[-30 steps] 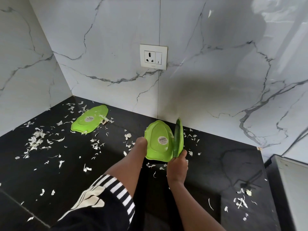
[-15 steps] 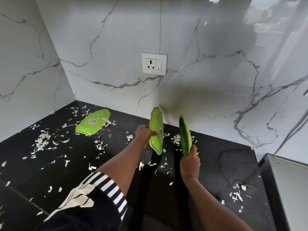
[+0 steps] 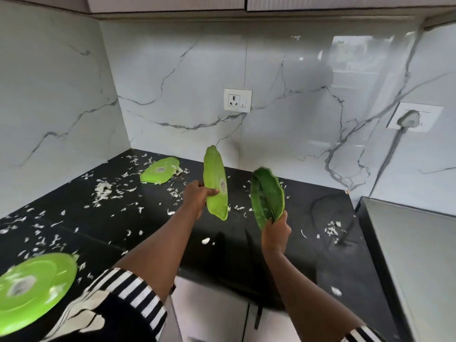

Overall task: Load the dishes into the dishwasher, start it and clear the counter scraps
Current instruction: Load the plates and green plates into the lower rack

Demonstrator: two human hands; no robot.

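The pale green plate point(image 3: 215, 183), leaf-shaped with a sticker on its back, stands on edge, gripped in the left hand point(image 3: 197, 196). The right hand point(image 3: 276, 230) grips the darker ribbed plate point(image 3: 266, 196) just beside it, both above the black desk point(image 3: 148, 230). White scraps point(image 3: 103, 191) litter the desk.

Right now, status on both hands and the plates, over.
Left hand grips light green plate, on edge. Right hand grips dark green plate, also lifted. Far plate and near plate on counter, scraps all round.

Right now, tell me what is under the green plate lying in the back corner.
The plate lies face down on the black counter, white scraps around its rim. Anything beneath it is covered.
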